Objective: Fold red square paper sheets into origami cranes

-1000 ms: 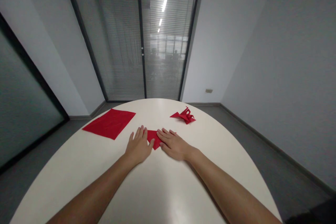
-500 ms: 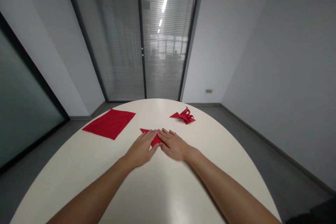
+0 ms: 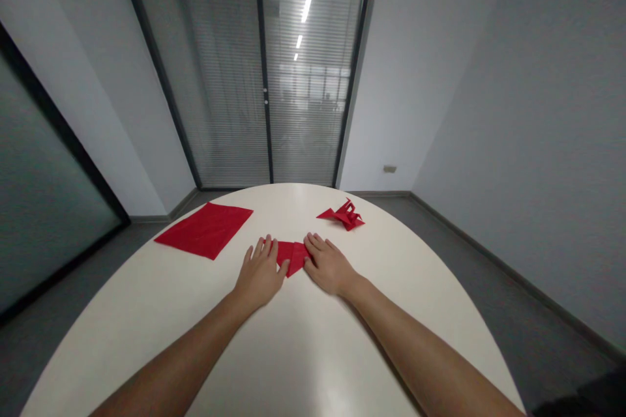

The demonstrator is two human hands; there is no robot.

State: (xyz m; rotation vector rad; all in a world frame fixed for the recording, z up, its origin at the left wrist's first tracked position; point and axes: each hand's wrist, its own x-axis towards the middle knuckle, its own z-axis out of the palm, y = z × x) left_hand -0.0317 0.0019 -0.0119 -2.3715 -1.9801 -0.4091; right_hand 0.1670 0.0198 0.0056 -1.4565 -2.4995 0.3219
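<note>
A folded piece of red paper point(image 3: 292, 257) lies flat on the white table, its point toward me and a crease line down its middle. On its left end rests my left hand point(image 3: 261, 273), fingers spread and thumb at the paper's edge. My right hand point(image 3: 327, 264) lies flat over the right end, fingers stretched out. Both ends of the paper are partly hidden under the hands. Beyond my right hand sits a red origami figure point(image 3: 346, 215) with folded points sticking up.
A flat red paper sheet point(image 3: 208, 231) lies at the far left of the round white table point(image 3: 264, 365). Behind the table stand glass panels with blinds point(image 3: 225, 111), and a grey wall point(image 3: 538, 143) rises on the right.
My hands have moved apart, the left one to the left and the right one slightly to the right. More of the folded paper's middle now shows.
</note>
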